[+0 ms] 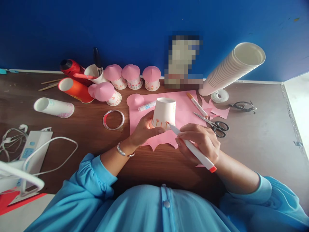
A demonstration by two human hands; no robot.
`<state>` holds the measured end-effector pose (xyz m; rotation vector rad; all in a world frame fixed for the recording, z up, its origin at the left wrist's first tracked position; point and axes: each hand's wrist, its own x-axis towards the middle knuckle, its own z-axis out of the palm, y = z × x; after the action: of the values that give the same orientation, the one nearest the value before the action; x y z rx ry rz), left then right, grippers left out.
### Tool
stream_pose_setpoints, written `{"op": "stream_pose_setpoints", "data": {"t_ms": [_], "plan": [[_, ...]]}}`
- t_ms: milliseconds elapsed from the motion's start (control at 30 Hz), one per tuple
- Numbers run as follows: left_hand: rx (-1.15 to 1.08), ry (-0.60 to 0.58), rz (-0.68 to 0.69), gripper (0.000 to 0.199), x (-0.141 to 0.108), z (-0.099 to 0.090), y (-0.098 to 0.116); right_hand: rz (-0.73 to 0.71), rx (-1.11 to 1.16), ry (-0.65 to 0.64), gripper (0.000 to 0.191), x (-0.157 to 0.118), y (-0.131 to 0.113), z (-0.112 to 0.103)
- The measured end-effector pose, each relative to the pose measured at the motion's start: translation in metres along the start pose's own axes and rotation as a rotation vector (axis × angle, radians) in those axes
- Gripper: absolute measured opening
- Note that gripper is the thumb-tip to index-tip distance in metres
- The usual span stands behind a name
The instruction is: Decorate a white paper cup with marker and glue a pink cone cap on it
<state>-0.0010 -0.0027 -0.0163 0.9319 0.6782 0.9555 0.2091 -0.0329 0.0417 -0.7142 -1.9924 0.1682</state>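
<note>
My left hand (147, 129) is wrapped round the lower left side of an upside-down white paper cup (165, 111), which has small orange and red flower drawings near its wide rim. Between the fingers and thumb of my right hand (199, 140) is a white marker (194, 150) with a red end cap, its tip touching the cup beside a drawn flower. Beneath the cup lies a pink paper sheet (183, 106) with a cut, jagged lower edge. On that sheet rest a glue stick (146, 106) and a second marker (196, 104). Scissors (216, 125) lie right of them.
Several decorated cups with pink cone roofs (151, 74) stand at the back left. A tall cup stack (231, 69) leans at the back right. Tape rolls (113, 120), a red cup (76, 91) and a power strip (33, 149) are on the brown table (96, 145).
</note>
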Motion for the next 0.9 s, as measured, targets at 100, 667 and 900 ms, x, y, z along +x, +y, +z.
{"op": "stream_pose_setpoints", "data": {"t_ms": [100, 667, 900], "plan": [[0.006, 0.005, 0.001, 0.059, -0.0005, 0.0, -0.0004, 0.003, -0.001, -0.003, 0.022, 0.0001, 0.0002, -0.0003], [0.02, 0.016, 0.029, 0.056, 0.0006, -0.0009, -0.0016, 0.001, -0.016, 0.021, 0.021, -0.0001, -0.0009, 0.0024], [0.039, 0.006, 0.024, 0.056, -0.0006, -0.0015, -0.0022, 0.003, -0.001, 0.013, 0.019, -0.001, -0.0019, 0.0036]]}}
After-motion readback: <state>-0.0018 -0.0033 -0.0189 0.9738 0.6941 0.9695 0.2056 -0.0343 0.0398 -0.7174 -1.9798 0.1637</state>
